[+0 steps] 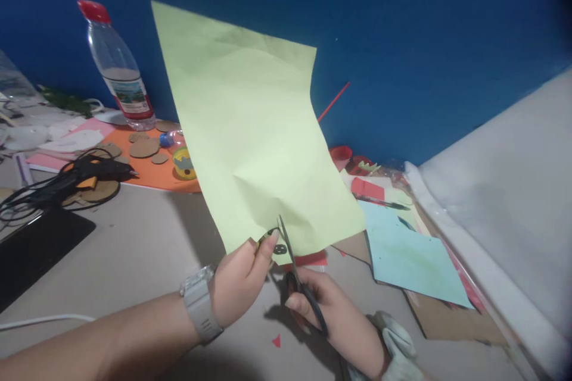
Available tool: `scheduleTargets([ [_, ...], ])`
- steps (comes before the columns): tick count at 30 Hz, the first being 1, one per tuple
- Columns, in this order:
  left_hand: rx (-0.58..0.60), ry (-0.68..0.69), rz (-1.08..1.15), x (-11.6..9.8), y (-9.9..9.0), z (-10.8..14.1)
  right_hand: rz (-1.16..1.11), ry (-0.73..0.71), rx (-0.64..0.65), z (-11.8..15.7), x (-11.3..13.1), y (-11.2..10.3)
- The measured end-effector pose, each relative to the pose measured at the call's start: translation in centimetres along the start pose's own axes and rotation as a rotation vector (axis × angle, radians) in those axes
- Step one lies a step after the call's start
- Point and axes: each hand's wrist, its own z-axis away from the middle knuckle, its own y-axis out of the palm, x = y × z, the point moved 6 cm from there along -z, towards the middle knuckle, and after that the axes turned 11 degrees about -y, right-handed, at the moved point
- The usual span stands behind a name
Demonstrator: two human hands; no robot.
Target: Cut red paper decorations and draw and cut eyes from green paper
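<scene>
A large pale green sheet of paper point(250, 131) stands up in front of me, bent and creased near its lower edge. My left hand point(243, 277) pinches that lower edge between thumb and fingers, along with a small dark-edged piece bearing a black printed mark point(280, 249). In my right hand point(330, 309) are black-handled scissors point(308, 297), thumb and fingers around the handles. Their blades point upward at the lower edge of the paper, just right of my left thumb. Part of the blades is hidden by the sheet.
A red-capped bottle point(120, 71) stands back left, near an orange sheet point(154, 174) with cardboard discs. A black corded tool point(84, 171) and a dark phone-like slab point(44, 250) lie at left. Light blue paper point(415, 262) rests on cardboard point(451, 321) at right. Blue wall behind.
</scene>
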Motion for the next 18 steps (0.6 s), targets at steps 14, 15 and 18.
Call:
scheduleTargets([
  [14, 0.072, 0.014, 0.061, 0.26, 0.55, 0.28, 0.038, -0.008, -0.033, 0.04, -0.45, -0.32],
  [15, 0.074, -0.008, 0.059, 0.41, 0.59, 0.32, 0.035, -0.006, -0.026, 0.0, -0.39, -0.27],
  [18, 0.094, -0.057, 0.058, 0.75, 0.81, 0.41, 0.03, 0.016, -0.02, -0.08, -0.35, -0.21],
])
